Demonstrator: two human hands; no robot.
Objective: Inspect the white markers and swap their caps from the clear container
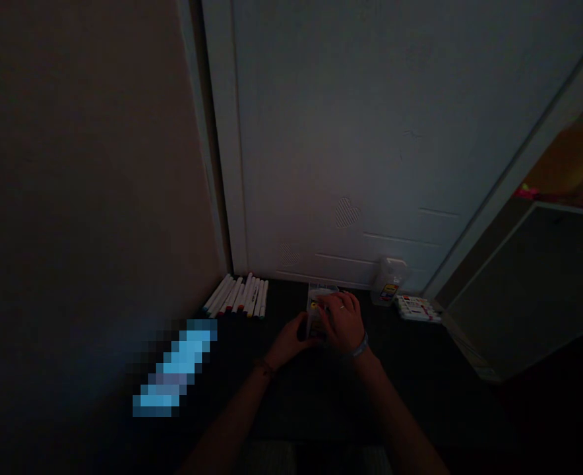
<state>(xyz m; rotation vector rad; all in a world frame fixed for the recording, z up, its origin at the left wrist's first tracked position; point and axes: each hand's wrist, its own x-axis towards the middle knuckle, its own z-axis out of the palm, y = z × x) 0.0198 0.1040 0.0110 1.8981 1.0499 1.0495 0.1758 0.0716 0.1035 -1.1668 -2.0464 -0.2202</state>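
Note:
A clear plastic marker case [314,307] with a small yellow patch on it stands on the dark tabletop, in the middle of the view. Wrapped round its lower left side is my left hand [291,340], thumb and fingers closed on it. My right hand [343,320], with a ring and a wristband, bends over the case's upper right part, its fingers curled against it. Dim light and my fingers hide much of the case, and I cannot make out what is inside.
Several white markers [239,297] with coloured ends lie at the back left. Another clear case [390,280] with a label stands at the back right, beside a stack of markers [417,309]. A white panel [351,165] rises behind; a blurred bright screen [177,369] glows at left.

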